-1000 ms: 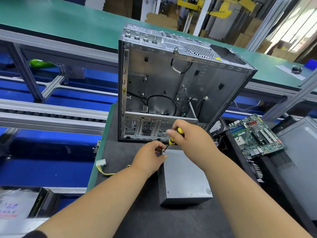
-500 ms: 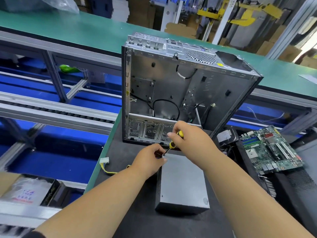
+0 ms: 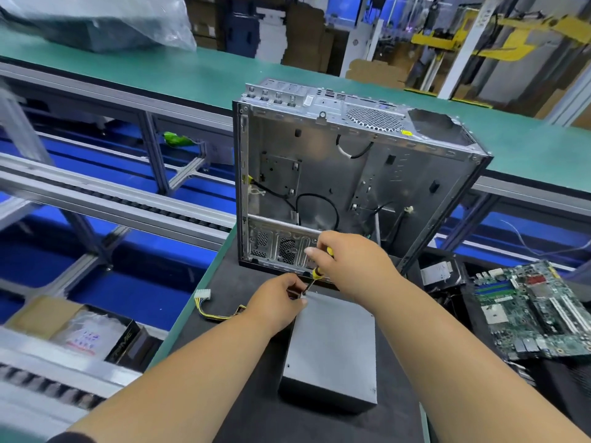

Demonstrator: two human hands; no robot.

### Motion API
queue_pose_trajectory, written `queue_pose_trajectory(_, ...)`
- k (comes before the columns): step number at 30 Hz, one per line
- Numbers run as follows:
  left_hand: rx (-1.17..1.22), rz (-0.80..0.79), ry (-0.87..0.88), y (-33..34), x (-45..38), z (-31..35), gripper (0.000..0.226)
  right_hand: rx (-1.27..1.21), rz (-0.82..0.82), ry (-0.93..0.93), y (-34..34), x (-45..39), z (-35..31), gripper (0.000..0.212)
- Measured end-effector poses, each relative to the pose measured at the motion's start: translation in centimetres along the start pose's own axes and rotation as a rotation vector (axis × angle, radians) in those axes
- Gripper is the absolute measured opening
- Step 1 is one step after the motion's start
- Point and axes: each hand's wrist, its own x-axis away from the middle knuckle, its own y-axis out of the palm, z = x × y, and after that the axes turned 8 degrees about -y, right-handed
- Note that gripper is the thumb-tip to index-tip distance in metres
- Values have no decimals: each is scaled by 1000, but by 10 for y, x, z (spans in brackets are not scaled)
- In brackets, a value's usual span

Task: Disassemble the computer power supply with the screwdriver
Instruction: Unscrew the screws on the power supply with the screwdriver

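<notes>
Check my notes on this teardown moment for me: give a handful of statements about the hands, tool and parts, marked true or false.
1. The right hand holds the screwdriver. True.
2. The power supply sits inside the computer case. False: it lies on the black mat in front of the case.
3. The left hand rests at the power supply's far corner. True.
4. The motherboard is mounted in the case. False: it lies to the right, outside.
</notes>
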Motion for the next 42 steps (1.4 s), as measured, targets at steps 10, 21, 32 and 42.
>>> queue_pose_trajectory(10,73,2,-31,2,1,0,14,-168,2,-75,1,-4,6,8)
queue_pose_trajectory(21,76,-14,-33,2,-2,-3,14,-104,-13,-52,1,-12,12,9)
queue_pose_trajectory(32,76,-18,-25,1,-4,-4,16,7,-39,-72,-8,-11,13,30)
queue_pose_trajectory(42,61,-25,-17,0,-4,-3,22,-84,-43,-63,-3,-6,15,4)
